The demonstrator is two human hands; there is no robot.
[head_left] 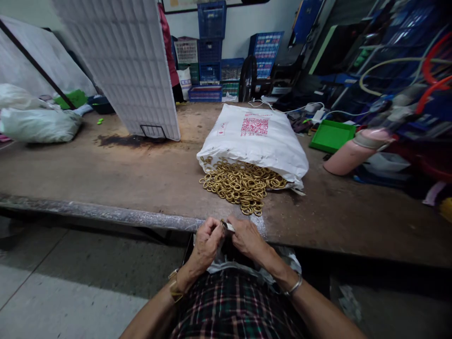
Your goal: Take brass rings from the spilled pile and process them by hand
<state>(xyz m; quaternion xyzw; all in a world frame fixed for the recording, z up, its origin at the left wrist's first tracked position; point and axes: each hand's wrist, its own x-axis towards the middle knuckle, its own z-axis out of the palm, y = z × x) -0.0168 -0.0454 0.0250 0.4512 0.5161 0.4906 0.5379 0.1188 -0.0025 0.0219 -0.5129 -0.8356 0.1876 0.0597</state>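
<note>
Many brass-coloured rings (240, 181) spill from the open mouth of a white sack (226, 127) printed with a red code. My left hand (208, 240) pinches a small ring at the table's front edge, just below the pile. Close against it, my right hand (247, 238) is closed around a small tool with a pale, flat blade, which touches the ring. The tool's handle is hidden in my palm. Beneath both hands, a plastic bag lies open above my lap.
On the wooden table (123, 172) stand a white ribbed panel (141, 70) at the left, a pink bottle (349, 153) and a green tray (332, 135) at the right. White bundles (42, 125) lie far left. Stacked blue crates (211, 52) are behind. Someone's pink sleeve shows beside the panel.
</note>
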